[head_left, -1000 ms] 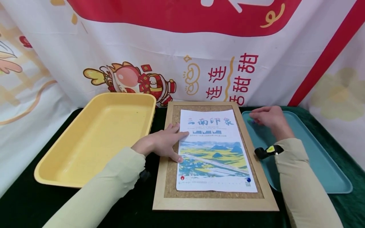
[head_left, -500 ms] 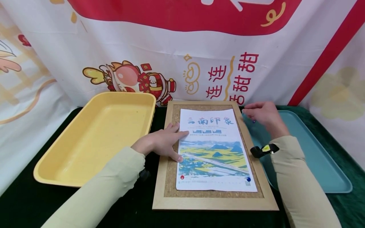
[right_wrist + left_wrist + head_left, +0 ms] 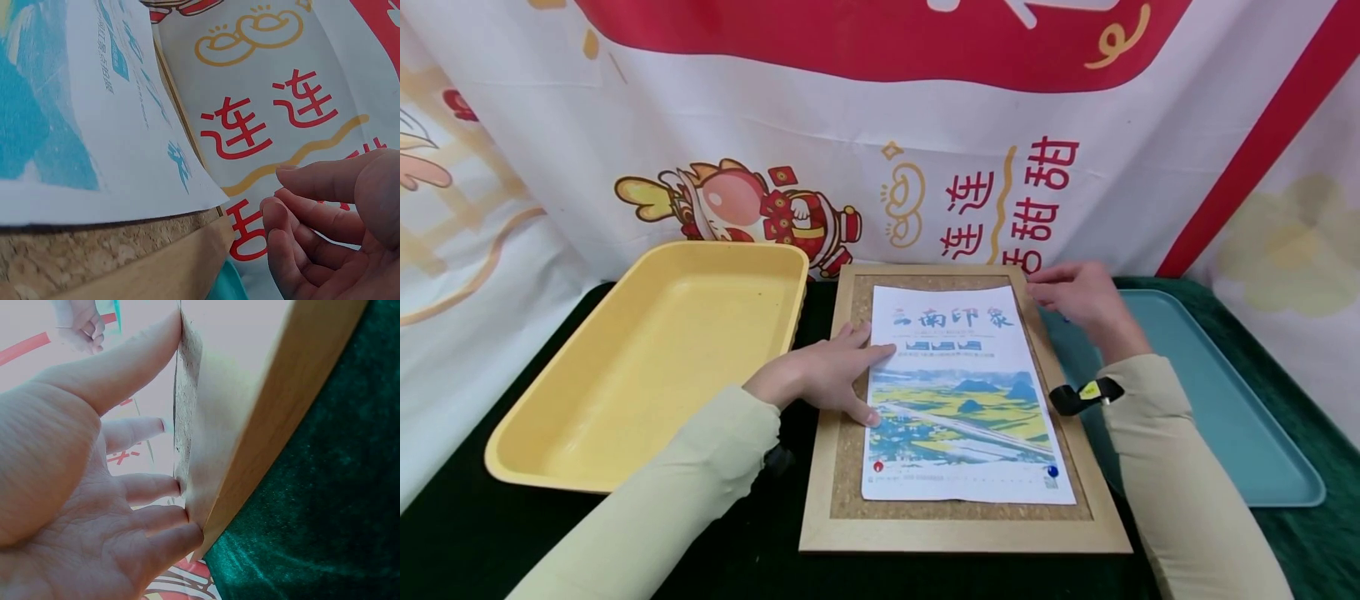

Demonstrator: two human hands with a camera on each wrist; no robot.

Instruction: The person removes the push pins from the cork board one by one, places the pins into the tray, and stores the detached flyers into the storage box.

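A printed landscape poster (image 3: 958, 433) lies on a wood-framed cork board (image 3: 966, 533). A red pushpin (image 3: 878, 467) sits at its lower left corner and a blue pushpin (image 3: 1053, 472) at its lower right. My left hand (image 3: 827, 371) rests with spread, straight fingers across the poster's left edge and the frame. My right hand (image 3: 1078, 300) is over the board's upper right corner, thumb and fingers drawn together. In the right wrist view, the right hand (image 3: 331, 219) is beside the poster's lifted corner; I cannot tell whether something small is between its fingertips.
To the left stands a deep yellow tray (image 3: 647, 375). A shallow teal tray (image 3: 1217, 400) lies to the right, partly under my right arm, with a small blue spot near its far left corner. Dark green cloth (image 3: 737, 550) covers the table; a printed banner (image 3: 820, 125) hangs behind.
My right hand has moved left and slightly back, from over the teal tray to the board's upper right corner. My left hand has stayed in place on the poster.
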